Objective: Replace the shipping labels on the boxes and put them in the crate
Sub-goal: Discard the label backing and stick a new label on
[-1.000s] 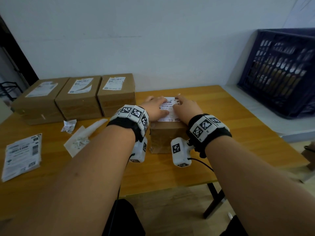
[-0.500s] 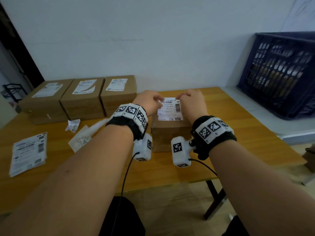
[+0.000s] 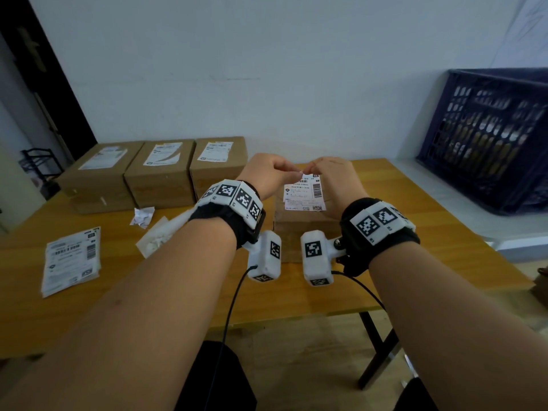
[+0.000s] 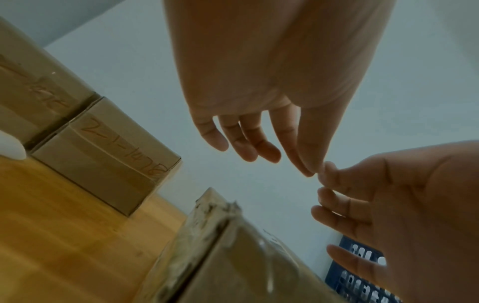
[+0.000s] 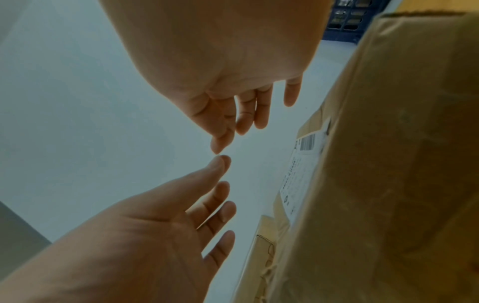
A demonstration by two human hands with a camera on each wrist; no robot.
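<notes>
We see first the wooden table [image 3: 154,301], which runs from the left side to a right edge just beside a pale ledge, and there is open surface in front of our arms and to the right of the middle box. On the ledge stands the dark blue crate [image 3: 486,143], well apart from the boxes, with its slotted wall facing us.

At the back left, three cardboard boxes [image 3: 160,176] stand in one row, touching each other, each with a white label on top. In the left wrist view we read handwriting on the side of one, something like "2-1-14", but the rest is not clear.

The middle box [image 3: 305,229] stands alone near the table centre, between our wrists. Its shipping label [image 3: 304,192] lies flat on the top and carries barcodes and small print that is too small for us to read.

A pile of loose labels [image 3: 71,259] lies near the left front edge, and crumpled backing paper [image 3: 143,216] lies nearer the row.

Above the far edge of the middle box, our left hand [image 3: 268,176] and our right hand [image 3: 336,179] meet fingertip to fingertip. Each pinches with thumb and forefinger. A tiny white scrap shows there in the head view, but we cannot tell what it is.
</notes>
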